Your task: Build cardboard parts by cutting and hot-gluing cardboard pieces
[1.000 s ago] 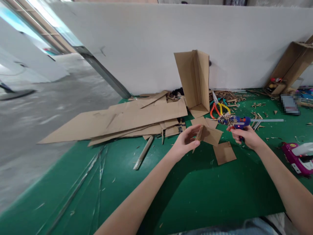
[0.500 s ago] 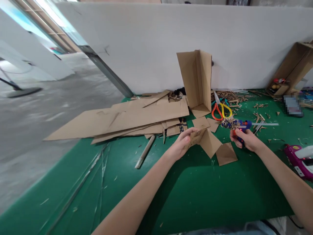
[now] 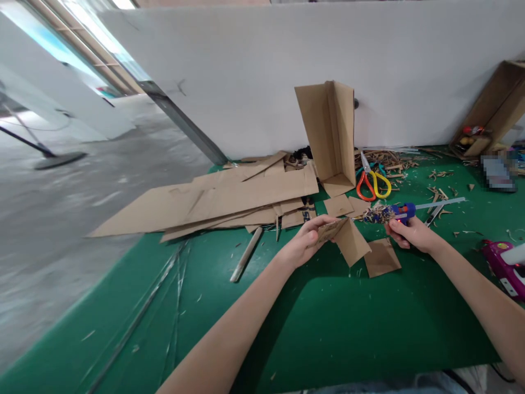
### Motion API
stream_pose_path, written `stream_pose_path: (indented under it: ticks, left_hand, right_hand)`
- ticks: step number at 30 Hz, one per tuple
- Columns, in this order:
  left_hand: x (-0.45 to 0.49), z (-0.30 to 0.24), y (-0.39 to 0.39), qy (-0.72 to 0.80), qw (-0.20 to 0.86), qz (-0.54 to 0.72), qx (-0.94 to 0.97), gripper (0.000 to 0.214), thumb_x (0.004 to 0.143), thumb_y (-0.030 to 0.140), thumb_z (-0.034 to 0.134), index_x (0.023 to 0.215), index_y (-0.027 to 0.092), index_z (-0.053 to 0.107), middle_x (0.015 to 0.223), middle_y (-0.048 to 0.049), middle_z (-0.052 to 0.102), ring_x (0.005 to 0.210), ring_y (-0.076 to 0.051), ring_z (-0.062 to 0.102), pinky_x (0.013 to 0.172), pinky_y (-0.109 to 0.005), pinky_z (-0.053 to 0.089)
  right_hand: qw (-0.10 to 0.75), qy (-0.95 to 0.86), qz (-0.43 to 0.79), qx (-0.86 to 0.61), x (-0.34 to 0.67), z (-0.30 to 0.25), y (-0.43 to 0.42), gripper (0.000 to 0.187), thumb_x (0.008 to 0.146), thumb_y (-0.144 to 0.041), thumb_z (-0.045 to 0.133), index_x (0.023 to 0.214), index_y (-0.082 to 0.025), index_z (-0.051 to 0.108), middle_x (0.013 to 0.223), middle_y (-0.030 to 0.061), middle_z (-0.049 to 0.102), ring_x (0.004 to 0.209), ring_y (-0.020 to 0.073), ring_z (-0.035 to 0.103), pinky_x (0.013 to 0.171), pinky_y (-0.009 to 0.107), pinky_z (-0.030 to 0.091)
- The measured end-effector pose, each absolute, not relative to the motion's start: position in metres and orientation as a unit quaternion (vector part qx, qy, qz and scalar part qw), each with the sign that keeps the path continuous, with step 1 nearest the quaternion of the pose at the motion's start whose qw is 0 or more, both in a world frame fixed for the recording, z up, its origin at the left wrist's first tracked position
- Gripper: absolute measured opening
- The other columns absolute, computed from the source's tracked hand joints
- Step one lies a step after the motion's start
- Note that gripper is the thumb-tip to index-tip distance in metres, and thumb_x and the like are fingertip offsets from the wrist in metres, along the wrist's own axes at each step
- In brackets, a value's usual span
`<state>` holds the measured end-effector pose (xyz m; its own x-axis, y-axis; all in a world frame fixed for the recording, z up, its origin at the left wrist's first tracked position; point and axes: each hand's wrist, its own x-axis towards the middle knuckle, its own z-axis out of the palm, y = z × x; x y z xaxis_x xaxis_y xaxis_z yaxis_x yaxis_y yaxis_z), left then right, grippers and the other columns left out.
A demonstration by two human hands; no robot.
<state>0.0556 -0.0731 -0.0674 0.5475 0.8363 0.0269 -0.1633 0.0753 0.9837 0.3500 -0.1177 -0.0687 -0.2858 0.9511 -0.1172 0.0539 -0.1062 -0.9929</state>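
Note:
My left hand (image 3: 305,241) pinches a small piece of cardboard (image 3: 353,243) made of two panels meeting at an angle, raised over the green table. In my right hand (image 3: 410,232) is a blue hot glue gun (image 3: 400,213) with a clear glue stick out of its back end. Its nozzle points left, close to the upper edge of the held cardboard; whether they touch I cannot tell. Scraps cling around the front of the gun. A loose cardboard square (image 3: 382,258) lies just right of the held piece, and two more small pieces (image 3: 338,206) lie behind it.
Scissors (image 3: 373,183) with red and yellow handles lie before a tall folded cardboard form (image 3: 334,142). Flat cardboard sheets (image 3: 229,200) are stacked left, near a narrow strip (image 3: 246,254). A utility knife (image 3: 433,215), cardboard shavings and a magenta device (image 3: 502,262) are on the right.
My right hand has brought the glue gun left and slightly up, its nozzle now nearer the cardboard. The held cardboard has tilted slightly in my left hand. The view has shifted a little.

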Motion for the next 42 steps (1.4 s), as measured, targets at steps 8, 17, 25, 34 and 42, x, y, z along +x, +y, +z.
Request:
stream_pose_path:
  ticks: [8, 17, 25, 34, 42]
  left_hand:
    - [0.054, -0.070, -0.072, 0.311, 0.665, 0.370, 0.570, 0.074, 0.051, 0.078, 0.077, 0.098, 0.022, 0.073, 0.105, -0.0117, 0.072, 0.091, -0.029, 0.068, 0.074, -0.040, 0.054]
    - [0.052, -0.071, -0.071, 0.285, 0.687, 0.371, 0.556, 0.066, 0.056, 0.072, 0.080, 0.098, 0.023, 0.072, 0.106, -0.0110, 0.072, 0.093, -0.028, 0.067, 0.075, -0.037, 0.054]
    - [0.050, -0.075, -0.069, 0.256, 0.708, 0.369, 0.544, 0.058, 0.061, 0.066, 0.081, 0.101, 0.025, 0.074, 0.106, -0.0089, 0.071, 0.093, -0.026, 0.066, 0.075, -0.035, 0.052]
    - [0.046, -0.083, -0.065, 0.237, 0.736, 0.376, 0.511, 0.060, 0.063, 0.062, 0.083, 0.104, 0.021, 0.074, 0.108, -0.0095, 0.070, 0.095, -0.024, 0.064, 0.077, -0.029, 0.051]
    - [0.046, -0.086, -0.064, 0.238, 0.740, 0.386, 0.496, 0.056, 0.063, 0.060, 0.083, 0.102, 0.021, 0.075, 0.109, -0.0100, 0.069, 0.096, -0.025, 0.063, 0.076, -0.031, 0.051]
  right_hand:
    - [0.381, -0.546, 0.598, -0.446, 0.351, -0.069, -0.117, 0.053, 0.079, -0.070, 0.064, 0.072, -0.019, 0.052, 0.050, -0.0086, 0.038, 0.036, 0.0048, 0.031, 0.034, 0.019, 0.024]
    - [0.372, -0.543, 0.598, -0.458, 0.350, -0.066, -0.118, 0.056, 0.076, -0.073, 0.066, 0.071, -0.019, 0.050, 0.049, -0.0096, 0.036, 0.035, 0.0044, 0.030, 0.035, 0.020, 0.024]
    - [0.368, -0.555, 0.595, -0.450, 0.350, -0.064, -0.118, 0.054, 0.079, -0.071, 0.064, 0.071, -0.020, 0.048, 0.049, -0.0101, 0.036, 0.035, 0.0045, 0.031, 0.034, 0.019, 0.023]
    - [0.361, -0.552, 0.604, -0.448, 0.351, -0.063, -0.119, 0.057, 0.076, -0.074, 0.065, 0.071, -0.021, 0.046, 0.049, -0.0105, 0.035, 0.034, 0.0041, 0.030, 0.034, 0.019, 0.023]
    - [0.362, -0.560, 0.601, -0.441, 0.354, -0.065, -0.121, 0.054, 0.079, -0.070, 0.065, 0.070, -0.022, 0.044, 0.047, -0.0105, 0.035, 0.033, 0.0047, 0.030, 0.033, 0.020, 0.023]
